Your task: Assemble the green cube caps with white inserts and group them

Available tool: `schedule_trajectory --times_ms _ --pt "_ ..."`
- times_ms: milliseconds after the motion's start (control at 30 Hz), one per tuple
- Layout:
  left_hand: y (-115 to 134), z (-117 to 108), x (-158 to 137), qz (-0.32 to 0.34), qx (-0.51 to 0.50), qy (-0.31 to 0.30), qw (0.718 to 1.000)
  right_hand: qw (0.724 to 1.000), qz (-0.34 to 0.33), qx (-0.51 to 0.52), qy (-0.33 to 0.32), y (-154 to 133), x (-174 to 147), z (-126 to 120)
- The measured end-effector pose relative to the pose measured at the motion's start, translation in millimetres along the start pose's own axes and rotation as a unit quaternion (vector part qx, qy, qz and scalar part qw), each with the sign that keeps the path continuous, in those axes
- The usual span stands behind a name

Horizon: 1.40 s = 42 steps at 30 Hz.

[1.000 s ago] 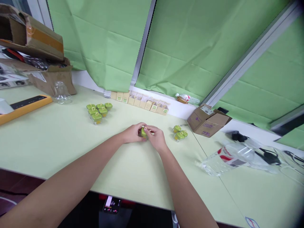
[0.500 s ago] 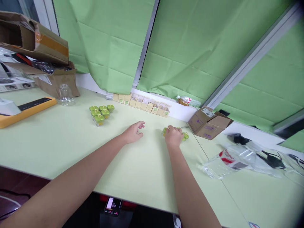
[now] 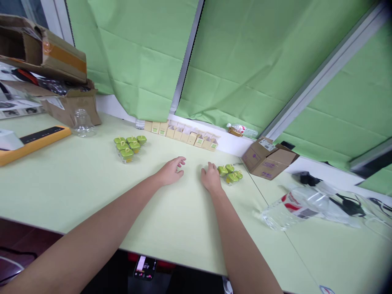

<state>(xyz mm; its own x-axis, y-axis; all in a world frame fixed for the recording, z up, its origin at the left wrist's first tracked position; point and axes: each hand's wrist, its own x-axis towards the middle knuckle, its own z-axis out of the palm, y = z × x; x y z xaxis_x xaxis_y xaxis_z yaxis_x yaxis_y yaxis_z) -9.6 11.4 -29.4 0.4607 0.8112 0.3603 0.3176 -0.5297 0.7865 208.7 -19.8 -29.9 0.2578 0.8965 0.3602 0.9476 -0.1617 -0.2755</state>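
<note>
My left hand [image 3: 170, 171] hovers over or rests on the middle of the table [image 3: 177, 220], its fingers apart and nothing in them. To its right, my right hand [image 3: 211, 178] holds nothing, with thumb and fingertips separated. Just right of its fingers is a small cluster of clear cups with green lids [image 3: 232, 177], each lid bearing a little yellowish loop; whether the hand touches them I cannot tell. Farther left, several similar green-lidded cups [image 3: 126, 153] stand grouped together, apart from my left hand.
Small beige cartons [image 3: 181, 134] line the table's back edge. An open cardboard box [image 3: 267, 160], a large clear bottle [image 3: 290, 209] and cables lie on the right. A glass jar [image 3: 83, 123], an orange-edged device [image 3: 45, 141] and stacked boxes [image 3: 69, 100] occupy the left.
My right hand has moved left, off the right-hand cluster, so more of its green lids show. My left hand has stayed almost where it was.
</note>
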Motion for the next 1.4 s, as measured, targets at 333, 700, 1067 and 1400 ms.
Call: schedule_trajectory --times_ms 333,700,1067,1400 --pt "1.0 0.6 -0.1 0.003 0.000 -0.008 1.000 0.999 0.049 0.008 0.004 23.8 4.2 -13.0" --pt "-12.7 -4.2 8.2 0.013 0.037 0.040 0.998 0.962 0.221 -0.092 -0.132 17.5 -7.5 -58.8" --pt "-11.8 -2.8 7.3 0.010 0.047 0.019 0.999 0.950 0.234 -0.107 -0.178 36.4 -6.3 -63.5" --pt "-3.2 -20.8 8.7 0.039 0.131 0.064 0.989 0.970 0.162 -0.102 -0.149 17.6 -10.9 -58.8"
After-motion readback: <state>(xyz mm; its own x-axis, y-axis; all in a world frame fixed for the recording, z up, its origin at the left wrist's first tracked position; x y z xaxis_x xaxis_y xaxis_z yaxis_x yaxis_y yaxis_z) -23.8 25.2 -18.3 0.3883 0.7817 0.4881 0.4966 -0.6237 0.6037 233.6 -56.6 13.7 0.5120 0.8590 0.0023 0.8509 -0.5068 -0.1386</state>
